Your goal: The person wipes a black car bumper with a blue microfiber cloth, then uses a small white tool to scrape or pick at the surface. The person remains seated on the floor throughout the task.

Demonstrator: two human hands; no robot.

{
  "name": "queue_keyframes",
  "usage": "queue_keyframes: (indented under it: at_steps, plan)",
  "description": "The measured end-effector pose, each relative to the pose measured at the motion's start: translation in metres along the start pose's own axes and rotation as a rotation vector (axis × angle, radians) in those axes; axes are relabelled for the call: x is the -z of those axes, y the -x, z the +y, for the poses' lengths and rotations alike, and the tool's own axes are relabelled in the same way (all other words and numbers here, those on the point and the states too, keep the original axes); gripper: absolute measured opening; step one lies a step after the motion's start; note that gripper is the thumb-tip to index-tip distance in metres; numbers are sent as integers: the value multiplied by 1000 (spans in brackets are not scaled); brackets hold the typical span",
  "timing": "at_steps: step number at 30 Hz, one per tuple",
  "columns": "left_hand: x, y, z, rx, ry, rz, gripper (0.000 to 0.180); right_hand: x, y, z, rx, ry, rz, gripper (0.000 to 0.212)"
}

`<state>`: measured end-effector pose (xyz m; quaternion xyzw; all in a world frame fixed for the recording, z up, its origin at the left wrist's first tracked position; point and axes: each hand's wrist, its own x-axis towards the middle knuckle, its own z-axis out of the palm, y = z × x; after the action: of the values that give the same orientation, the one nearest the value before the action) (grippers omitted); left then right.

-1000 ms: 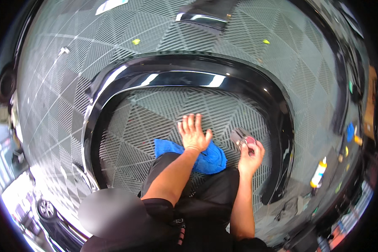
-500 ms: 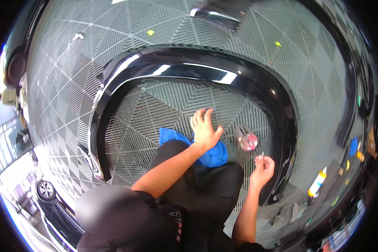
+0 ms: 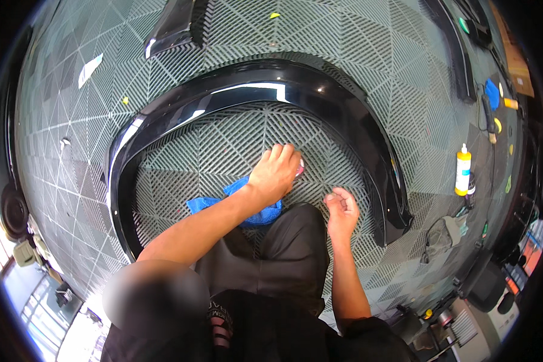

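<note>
Left hand (image 3: 276,174) reaches down to the grid floor inside the black fender arch (image 3: 320,99), fingers curled over a small pink object (image 3: 299,169) at the fingertips — only an edge of it shows, so I cannot tell whether it is gripped or merely covered. Right hand (image 3: 342,209) hovers loosely half-curled above my right knee, nothing visible in it. Blue cloth (image 3: 247,208) lies on the floor under my left forearm, just beside the knee.

Judgement: a good pick-up needs the fingertips closed fully round the pink object before lifting — the slatted floor could snag it — with forearm clear of the glossy arch.

Packages: yellow bottle (image 3: 463,170) with white cap, upright, to my right outside the arch. Blue pad (image 3: 492,93) farther up right. Small yellow tags (image 3: 274,15) dot the floor.
</note>
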<state>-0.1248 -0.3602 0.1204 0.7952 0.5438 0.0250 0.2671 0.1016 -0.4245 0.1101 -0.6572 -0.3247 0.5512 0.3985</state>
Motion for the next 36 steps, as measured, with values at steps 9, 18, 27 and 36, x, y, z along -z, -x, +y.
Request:
queue_keyframes:
  at_steps: [9, 18, 27, 36]
  plan:
    - [3, -13, 10, 53, 33, -70, 74, 22, 1, 12, -10, -243, -77, 45]
    - [8, -30, 22, 70, -105, -152, 65, 47, -5, 41, -104, -338, 79, 23]
    - [6, -31, 20, 54, -153, -165, 63, 46, -15, 46, -167, -303, 79, 21]
    - [19, -27, 18, -21, -118, -157, 69, 65, -19, 59, -195, -230, 66, 22]
